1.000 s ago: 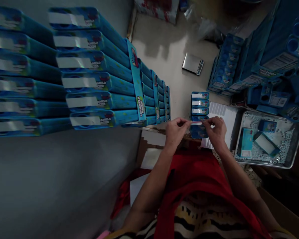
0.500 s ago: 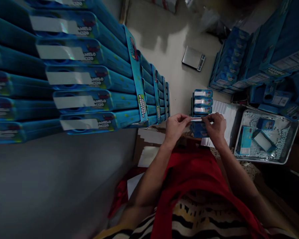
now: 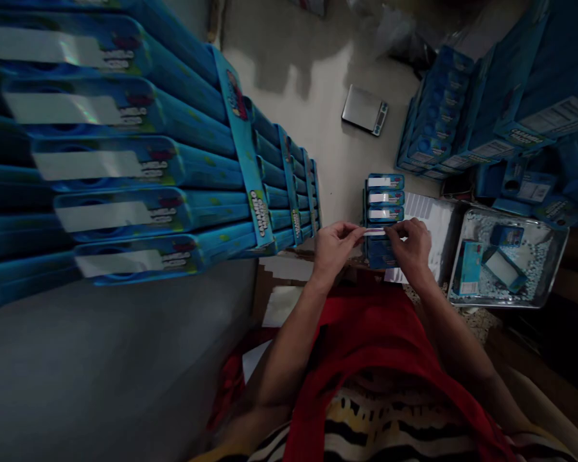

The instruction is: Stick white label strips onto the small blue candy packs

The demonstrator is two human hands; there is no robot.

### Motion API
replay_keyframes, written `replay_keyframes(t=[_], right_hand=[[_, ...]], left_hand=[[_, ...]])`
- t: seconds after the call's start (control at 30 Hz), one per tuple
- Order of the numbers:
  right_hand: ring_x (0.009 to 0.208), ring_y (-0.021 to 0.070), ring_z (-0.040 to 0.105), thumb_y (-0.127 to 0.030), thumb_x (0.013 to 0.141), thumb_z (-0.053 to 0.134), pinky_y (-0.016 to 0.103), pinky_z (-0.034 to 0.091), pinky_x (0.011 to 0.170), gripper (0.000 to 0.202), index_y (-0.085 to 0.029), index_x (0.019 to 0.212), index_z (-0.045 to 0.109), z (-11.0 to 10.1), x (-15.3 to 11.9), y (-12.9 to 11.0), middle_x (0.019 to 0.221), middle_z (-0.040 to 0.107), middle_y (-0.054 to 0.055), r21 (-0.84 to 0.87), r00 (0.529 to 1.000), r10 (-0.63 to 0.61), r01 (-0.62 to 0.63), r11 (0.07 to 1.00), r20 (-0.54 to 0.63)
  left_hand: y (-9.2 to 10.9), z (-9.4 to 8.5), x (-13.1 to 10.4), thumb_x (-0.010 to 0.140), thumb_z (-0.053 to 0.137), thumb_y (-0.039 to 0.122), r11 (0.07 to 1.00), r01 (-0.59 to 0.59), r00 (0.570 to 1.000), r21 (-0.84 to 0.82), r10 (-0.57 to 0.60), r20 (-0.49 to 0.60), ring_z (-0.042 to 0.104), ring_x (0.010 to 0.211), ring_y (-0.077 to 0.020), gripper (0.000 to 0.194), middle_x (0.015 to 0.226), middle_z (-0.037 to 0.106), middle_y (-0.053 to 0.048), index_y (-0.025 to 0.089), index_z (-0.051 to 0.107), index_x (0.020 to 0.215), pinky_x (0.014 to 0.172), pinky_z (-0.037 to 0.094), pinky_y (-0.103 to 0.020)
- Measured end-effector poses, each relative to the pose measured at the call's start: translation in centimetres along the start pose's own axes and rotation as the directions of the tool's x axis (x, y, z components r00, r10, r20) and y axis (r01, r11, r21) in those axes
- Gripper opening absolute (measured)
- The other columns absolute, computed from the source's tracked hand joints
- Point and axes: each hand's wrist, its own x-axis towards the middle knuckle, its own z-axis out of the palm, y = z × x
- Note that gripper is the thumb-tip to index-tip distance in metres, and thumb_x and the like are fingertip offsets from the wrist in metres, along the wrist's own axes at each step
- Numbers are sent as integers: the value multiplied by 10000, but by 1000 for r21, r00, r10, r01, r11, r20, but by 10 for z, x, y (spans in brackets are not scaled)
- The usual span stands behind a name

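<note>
A narrow white sticker strip (image 3: pixel 376 232) is stretched between my two hands, just over a row of blue candy boxes (image 3: pixel 385 198). My left hand (image 3: pixel 336 247) pinches its left end between thumb and fingertips. At the other end, my right hand (image 3: pixel 411 242) is closed in a pinch on the strip. The far boxes in the row carry white strips across their tops; the nearer ones, partly behind my hands, show blue. Beside my right hand lies a sheet of white stickers (image 3: pixel 421 215).
Tall stacks of blue boxes (image 3: pixel 207 141) stand at left, and more boxes (image 3: pixel 491 109) at right. A small digital scale (image 3: pixel 363 110) rests on the table. A metal tray (image 3: pixel 556 263) holds small pale pellets and several boxes.
The whole view has shifted slightly, with most things now a little further left. Both hands keep their pinch on the strip over the boxes.
</note>
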Motion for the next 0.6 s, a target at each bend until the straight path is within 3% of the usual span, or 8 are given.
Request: replay_keyframes(t=[0.17, 0.3, 0.4, 0.5, 0.6], right_hand=[[844, 217, 555, -307, 836, 755, 362, 452, 800, 251, -261, 773, 517, 6, 0, 1, 827, 583, -3, 132, 991, 135, -135, 982, 11], [731, 180, 522, -419, 720, 824, 312, 437, 688, 466, -285, 935, 433, 8, 3, 8, 798, 504, -72, 378, 943, 323, -330, 865, 84], [688, 173, 516, -424, 743, 795, 305, 419, 672, 467, -288, 987, 421, 10, 4, 11, 758, 479, -92, 453, 935, 306, -355, 818, 180], [708, 184, 546, -428, 792, 761, 314, 434, 694, 425, -290, 1058, 459, 14, 4, 8, 804, 537, -77, 415, 935, 291, -350, 840, 201], [780, 215, 602, -425, 882, 680, 348, 488, 745, 409, -297, 1216, 481, 15, -2, 7, 919, 612, -38, 352, 949, 228, -295, 889, 219]], left_hand=[[-18, 2, 12, 587, 920, 463, 987, 130, 991, -95, -132, -7, 711, 718, -187, 415, 742, 752, -33, 145, 772, 808, 783, 607, -331], [-44, 10, 22, 477, 956, 405, 939, 238, 964, -246, -260, -60, 690, 724, -149, 452, 741, 732, -4, 159, 721, 774, 780, 592, -282], [-58, 15, 28, 460, 962, 396, 899, 291, 947, -328, -319, -35, 639, 656, -109, 492, 685, 665, 44, 195, 594, 718, 672, 540, -221], [-69, 14, 38, 503, 943, 408, 884, 331, 941, -330, -336, 45, 629, 641, -113, 504, 726, 666, 48, 215, 575, 790, 610, 499, -210], [-85, 4, 36, 513, 892, 349, 929, 260, 948, -263, -297, -111, 641, 673, -118, 478, 801, 697, 36, 220, 620, 884, 618, 497, -210]])
